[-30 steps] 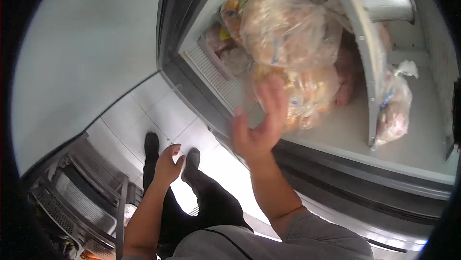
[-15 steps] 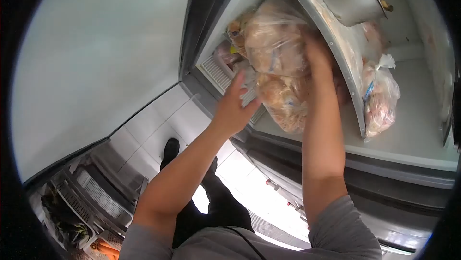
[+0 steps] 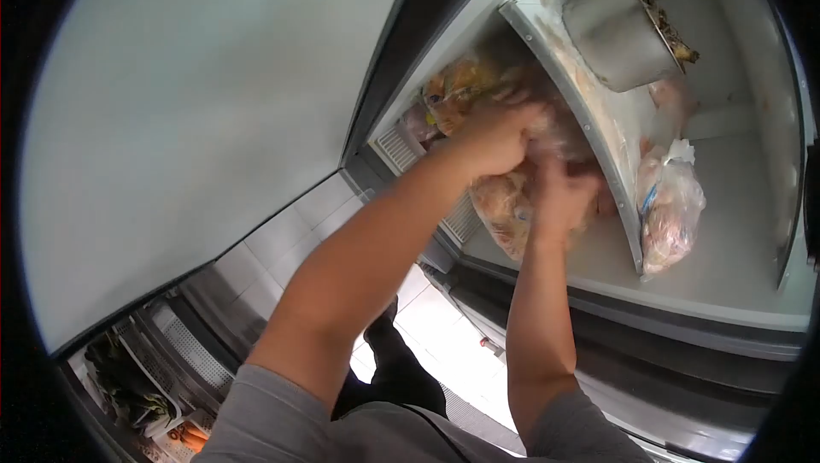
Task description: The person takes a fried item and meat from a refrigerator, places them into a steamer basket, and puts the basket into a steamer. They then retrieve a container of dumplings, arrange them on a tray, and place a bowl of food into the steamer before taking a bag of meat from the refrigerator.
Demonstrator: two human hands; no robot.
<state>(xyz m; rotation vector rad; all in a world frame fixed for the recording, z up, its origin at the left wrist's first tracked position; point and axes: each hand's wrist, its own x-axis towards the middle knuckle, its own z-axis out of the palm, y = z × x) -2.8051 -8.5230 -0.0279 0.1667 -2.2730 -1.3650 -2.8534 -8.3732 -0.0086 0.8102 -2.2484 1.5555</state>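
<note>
Inside an open refrigerated cabinet, my left hand (image 3: 506,134) reaches in with its fingers curled on a clear plastic bag (image 3: 553,131), blurred by motion. Just below and to the right, my right hand (image 3: 559,196) grips at the same bag, its thumb sticking out to the side; its fingertips are smeared. What this bag holds is hard to make out. Under the hands lies a clear bag of pale orange-brown food (image 3: 499,203). Another bag with orange and yellow contents (image 3: 457,91) rests farther back on the left.
A curved metal-edged shelf (image 3: 589,126) stands right of my hands. Beyond it are a metal pot (image 3: 619,36) and a knotted bag of pinkish food (image 3: 670,219). The large door (image 3: 196,104) is at left; crates with greens and carrots (image 3: 188,436) sit lower left.
My left hand has moved right and up, from open beside the bags onto the plastic. My right hand has come lower, out from beside the large bag, which has shifted deeper and is largely covered.
</note>
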